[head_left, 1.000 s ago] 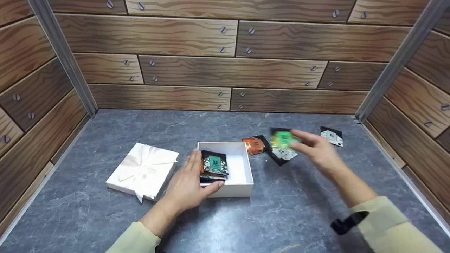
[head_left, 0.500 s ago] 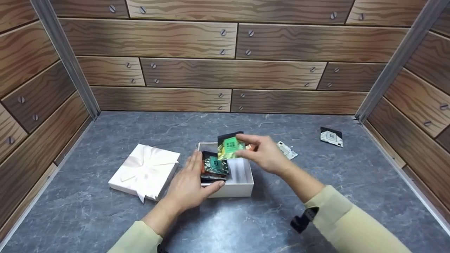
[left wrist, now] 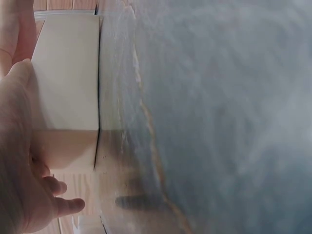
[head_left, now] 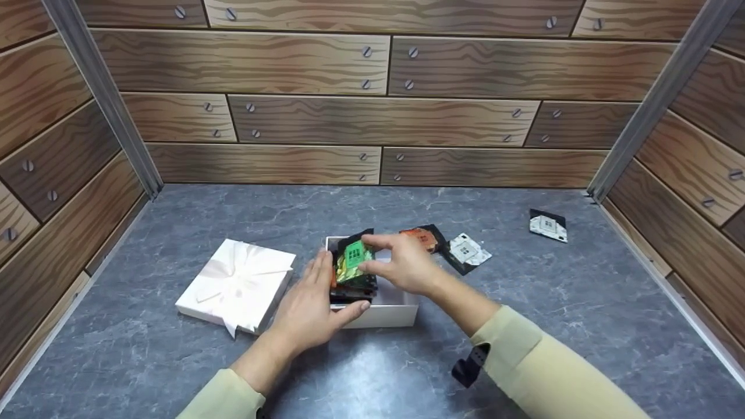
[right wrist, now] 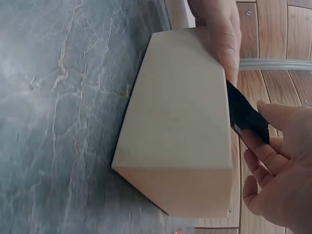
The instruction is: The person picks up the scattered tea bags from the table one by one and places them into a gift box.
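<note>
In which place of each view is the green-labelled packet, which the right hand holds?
Head: green-labelled packet, just left of and below centre, pinched by the right hand at the opening of the white box.
Left wrist: not visible.
Right wrist: its dark side, right of centre, between white box and right hand.
Shared landmark: the white box, upper left in left wrist, near the middle in right wrist.

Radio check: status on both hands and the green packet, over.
Left hand resting against the white box, at its left side. Right hand pinching the green packet over the box's left part. Dark packets beneath it; no obstruction visible.
</note>
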`<state>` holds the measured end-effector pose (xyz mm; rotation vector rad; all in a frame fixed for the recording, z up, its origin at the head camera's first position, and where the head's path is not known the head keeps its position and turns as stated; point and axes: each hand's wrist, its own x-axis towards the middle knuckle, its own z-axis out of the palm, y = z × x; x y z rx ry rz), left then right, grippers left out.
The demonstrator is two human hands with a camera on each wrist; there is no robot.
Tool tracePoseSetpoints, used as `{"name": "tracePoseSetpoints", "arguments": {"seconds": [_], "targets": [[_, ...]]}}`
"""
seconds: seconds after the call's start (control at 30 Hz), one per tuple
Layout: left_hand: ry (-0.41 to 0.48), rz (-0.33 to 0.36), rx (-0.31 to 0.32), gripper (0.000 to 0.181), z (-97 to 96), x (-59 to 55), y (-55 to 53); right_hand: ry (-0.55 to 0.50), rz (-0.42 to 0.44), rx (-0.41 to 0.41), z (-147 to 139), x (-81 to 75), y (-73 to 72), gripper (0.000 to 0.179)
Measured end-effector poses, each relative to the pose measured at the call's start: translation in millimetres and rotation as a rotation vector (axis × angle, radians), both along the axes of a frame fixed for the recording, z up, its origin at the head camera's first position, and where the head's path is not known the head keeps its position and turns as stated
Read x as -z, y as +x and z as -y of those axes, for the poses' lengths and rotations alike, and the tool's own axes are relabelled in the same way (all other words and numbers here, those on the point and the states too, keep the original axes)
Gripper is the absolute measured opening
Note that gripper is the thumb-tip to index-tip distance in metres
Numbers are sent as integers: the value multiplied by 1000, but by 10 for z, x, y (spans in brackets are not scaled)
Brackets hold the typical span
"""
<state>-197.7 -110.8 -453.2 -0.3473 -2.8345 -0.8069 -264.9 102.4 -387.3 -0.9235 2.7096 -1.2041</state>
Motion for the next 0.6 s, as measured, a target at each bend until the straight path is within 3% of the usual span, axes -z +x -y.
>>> {"name": "tracePoseSetpoints", "arguments": {"seconds": [0.27, 0.6], "targets": [[-4, -17, 2, 115, 5, -1, 9, 69, -12, -64, 120, 101, -34, 58], [-1, -5, -6, 114, -1, 0, 0, 158, -24, -80, 103, 119, -27, 61]]}}
